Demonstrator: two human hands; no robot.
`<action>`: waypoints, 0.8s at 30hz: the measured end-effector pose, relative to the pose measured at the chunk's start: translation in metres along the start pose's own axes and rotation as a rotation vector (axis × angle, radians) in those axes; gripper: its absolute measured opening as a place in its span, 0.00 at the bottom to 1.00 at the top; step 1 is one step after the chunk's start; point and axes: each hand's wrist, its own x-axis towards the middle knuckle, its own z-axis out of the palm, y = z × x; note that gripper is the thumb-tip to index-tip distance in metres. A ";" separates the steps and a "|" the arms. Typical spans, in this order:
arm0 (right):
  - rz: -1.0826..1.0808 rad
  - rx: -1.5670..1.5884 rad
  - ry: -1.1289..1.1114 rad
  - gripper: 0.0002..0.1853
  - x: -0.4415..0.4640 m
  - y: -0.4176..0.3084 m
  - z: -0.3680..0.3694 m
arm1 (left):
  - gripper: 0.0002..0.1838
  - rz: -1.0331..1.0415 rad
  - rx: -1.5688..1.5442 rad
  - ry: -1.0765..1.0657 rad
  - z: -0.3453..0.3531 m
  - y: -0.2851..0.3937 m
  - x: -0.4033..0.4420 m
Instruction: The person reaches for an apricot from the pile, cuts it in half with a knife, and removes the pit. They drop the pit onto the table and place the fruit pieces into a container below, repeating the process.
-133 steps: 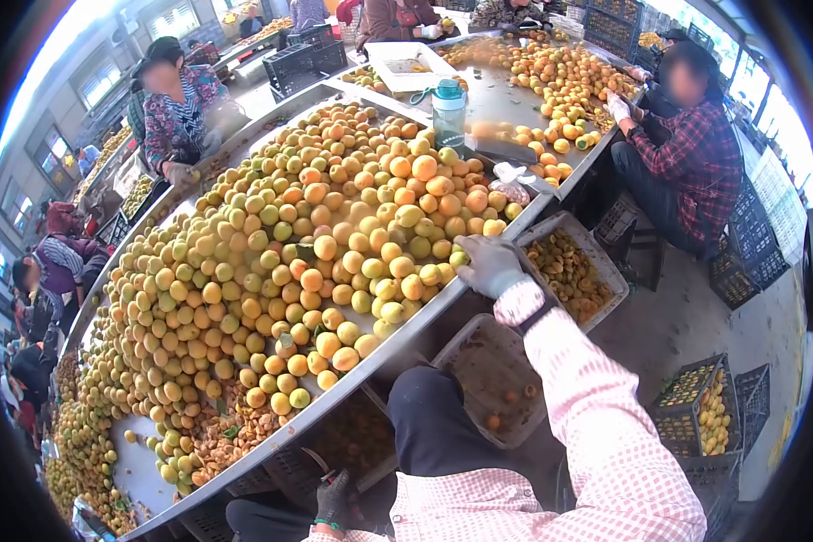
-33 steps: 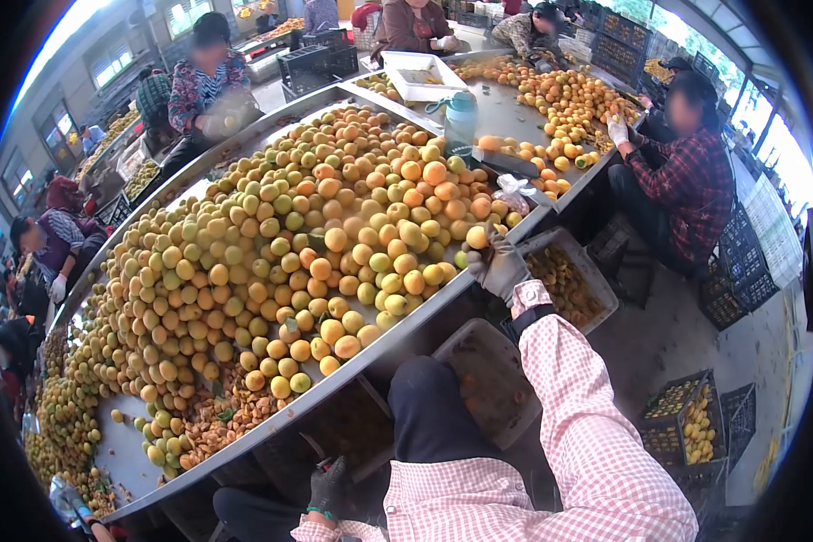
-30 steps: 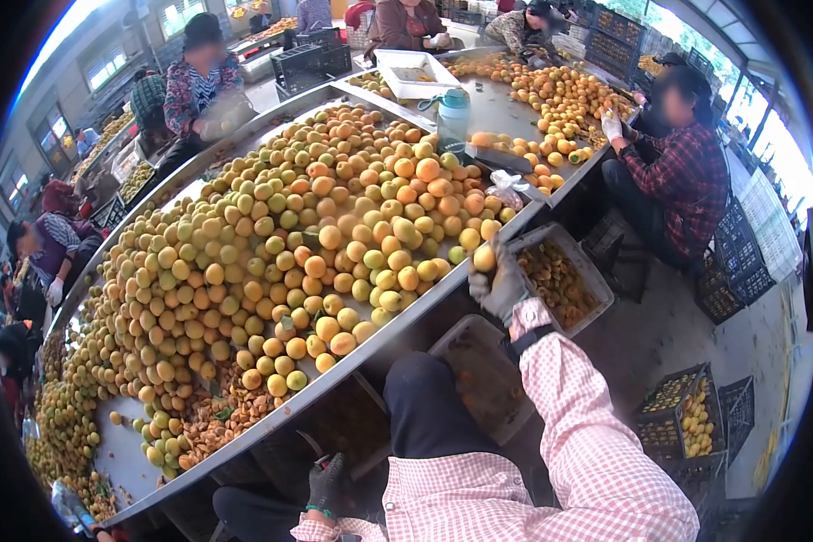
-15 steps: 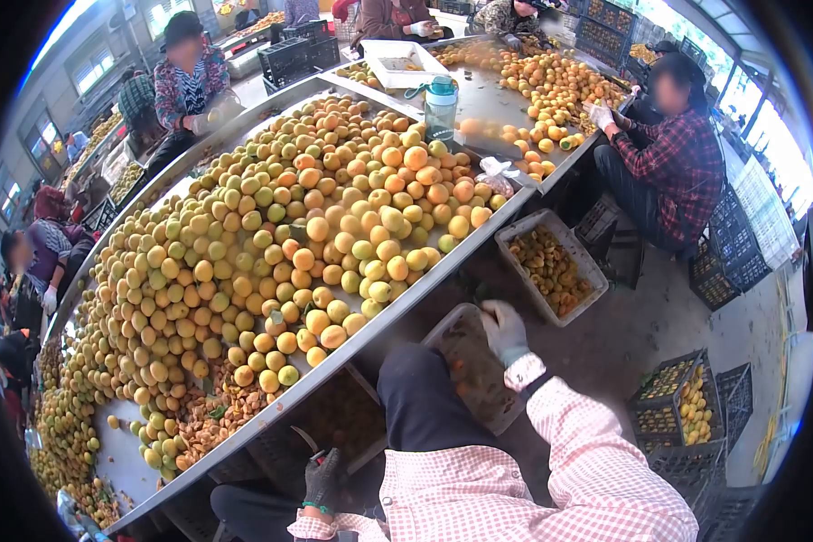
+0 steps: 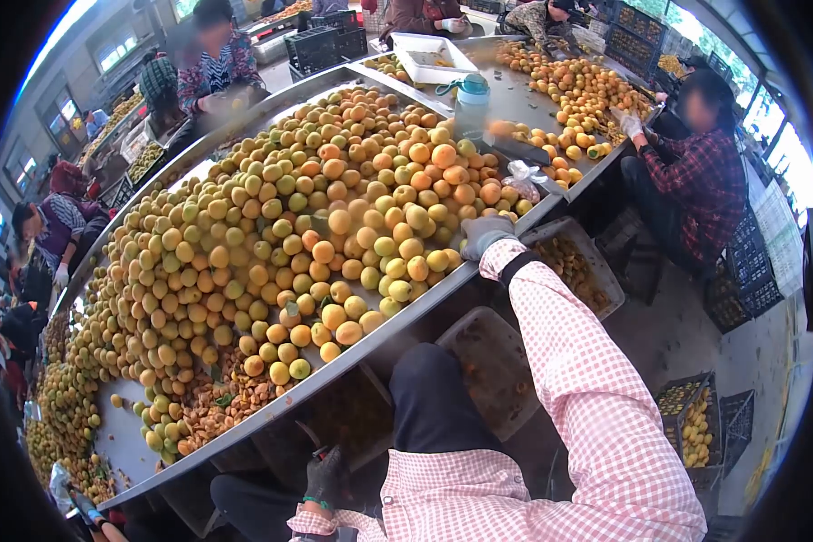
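Observation:
My left hand (image 5: pixel 325 479), in a dark glove, is low beside my knee under the table's front edge. Its fingers are closed around a small curved knife (image 5: pixel 320 453), of which only a little shows past the fist. My right hand (image 5: pixel 486 235), in a pale glove, is at the metal table rim (image 5: pixel 397 312), beside the nearest apricots (image 5: pixel 415 268). Its fingers point down and are partly hidden, so I cannot see whether they grip anything. The large heap of apricots (image 5: pixel 271 208) covers the tabletop, with brownish apricot pieces (image 5: pixel 230 402) near the front edge.
Below the rim stand a pale crate (image 5: pixel 488 366) and a crate of cut fruit (image 5: pixel 574 271). A water bottle (image 5: pixel 471 107), a plastic bag (image 5: pixel 522 176) and a white tray (image 5: pixel 432 60) are on the table. A co-worker in plaid (image 5: pixel 696 172) sits to the right; black crates (image 5: pixel 696 425) stand behind.
My right hand has moved up from the pale crate below to the table rim by the apricots. The knife's blade, plain before, now barely shows. The view has shifted slightly.

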 end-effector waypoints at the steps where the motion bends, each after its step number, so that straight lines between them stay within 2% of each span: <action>1: -0.007 0.012 0.059 0.19 0.000 0.002 0.006 | 0.11 -0.003 0.001 -0.006 0.004 0.006 -0.002; 4: 0.009 0.055 0.113 0.22 0.005 0.004 0.022 | 0.11 -0.040 0.044 -0.046 0.007 0.012 -0.008; 6: 0.059 0.324 0.399 0.22 -0.003 0.009 0.035 | 0.11 0.011 0.048 -0.024 0.004 0.008 -0.004; 7: 0.072 0.324 0.377 0.22 -0.012 0.014 0.049 | 0.11 -0.010 0.062 -0.028 0.001 0.004 -0.004; 10: -0.143 1.105 0.794 0.19 -0.054 0.038 0.100 | 0.11 0.052 -0.009 -0.005 0.003 0.003 -0.011; 11: -0.136 1.337 0.657 0.18 -0.078 0.044 0.122 | 0.11 0.097 0.009 0.004 0.002 0.001 -0.007; 12: -0.141 1.350 0.583 0.20 -0.099 0.052 0.147 | 0.11 0.139 0.030 0.011 0.000 -0.004 -0.004; 13: -0.094 1.335 0.407 0.20 -0.104 0.064 0.192 | 0.10 0.255 0.114 0.000 -0.005 -0.015 0.004; 14: 0.010 1.349 0.192 0.21 -0.129 0.067 0.204 | 0.10 0.244 0.125 -0.015 0.000 -0.011 0.000; 16: 0.061 1.259 0.163 0.19 -0.124 0.093 0.301 | 0.09 0.072 0.010 -0.009 0.012 0.007 -0.013; 17: 0.213 1.267 0.053 0.18 -0.125 0.103 0.334 | 0.09 0.066 0.020 -0.014 0.009 0.002 -0.010; 18: 0.360 1.270 -0.058 0.18 -0.132 0.103 0.335 | 0.09 0.162 0.095 -0.042 0.004 -0.004 -0.004; 19: 0.363 1.274 -0.061 0.18 -0.134 0.105 0.334 | 0.09 0.261 0.167 -0.067 -0.001 -0.010 0.000; 21: 0.528 1.472 0.080 0.16 -0.145 0.096 0.265 | 0.09 0.189 0.108 -0.065 0.009 0.005 -0.011; 23: 0.255 1.708 0.222 0.10 -0.131 0.091 0.222 | 0.09 0.120 0.039 -0.063 0.014 0.010 -0.014; 24: 0.067 1.584 0.362 0.08 -0.124 0.083 0.189 | 0.09 0.130 0.038 -0.076 0.013 0.007 -0.012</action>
